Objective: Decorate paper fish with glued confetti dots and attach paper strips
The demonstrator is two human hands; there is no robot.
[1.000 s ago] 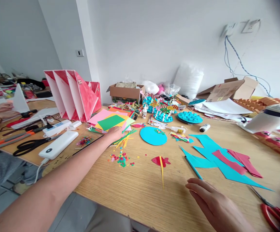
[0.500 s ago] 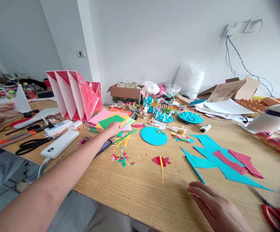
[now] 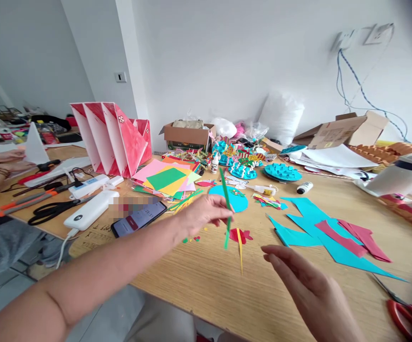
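Pinched between the fingertips of my left hand [image 3: 208, 209] is a green paper strip [image 3: 223, 183], held upright above the table. Just below it lies a red paper fish [image 3: 248, 235] with a yellow paper strip [image 3: 241, 251] across it. My right hand [image 3: 305, 285] holds nothing; its fingers are stretched and slightly bent, to the right of the fish. Behind my left hand is a blue paper circle [image 3: 240, 203] with a small decorated piece on it. Blue paper offcuts [image 3: 337, 242] and red paper pieces [image 3: 362, 237] lie beyond my right hand.
Red-handled scissors [image 3: 400, 308] lie at the right edge. A phone [image 3: 140, 218], a white power bank [image 3: 90, 209] and black scissors [image 3: 51, 210] are on the left. Coloured paper sheets [image 3: 165, 180] and a glue bottle [image 3: 265, 190] lie farther back. Another person's hands [image 3: 8, 159] show at far left.
My left hand has come from the coloured paper pile towards me and to the right, now with a green strip in it. My right hand has risen and turned slightly, moving left.
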